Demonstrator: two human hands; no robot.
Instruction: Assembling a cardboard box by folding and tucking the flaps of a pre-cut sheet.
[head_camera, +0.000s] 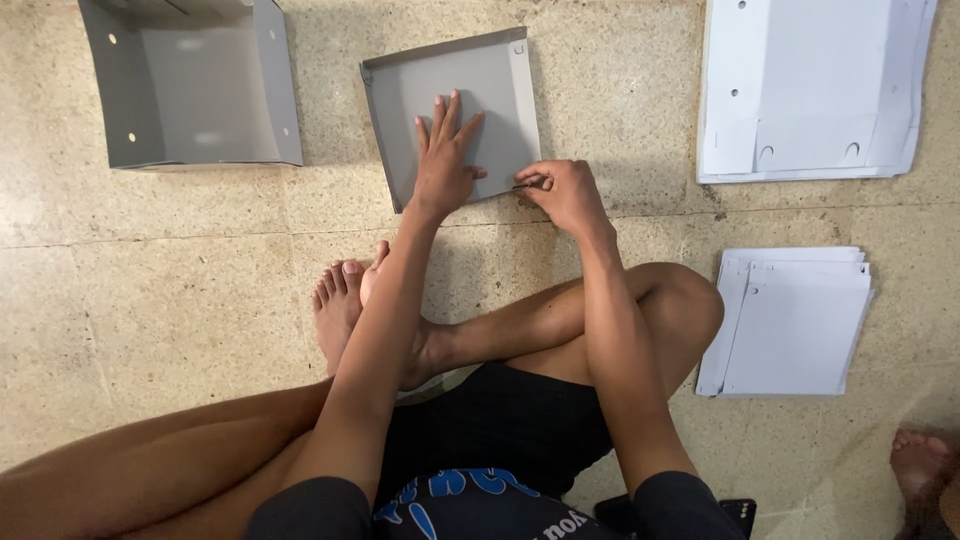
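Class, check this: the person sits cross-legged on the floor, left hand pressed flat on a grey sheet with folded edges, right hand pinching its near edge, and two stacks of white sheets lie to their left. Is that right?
One thing is wrong: the head view shows both white stacks on the person's right. The left hand does lie flat on the grey sheet, and the right hand pinches its near edge.

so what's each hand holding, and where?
Left hand presses flat on the grey tray, no grip. Right hand pinches its near right edge.

The single head-worn camera looks almost straight down from close above, with the stone floor (200, 270) (no second view) spreading beyond the fingertips.
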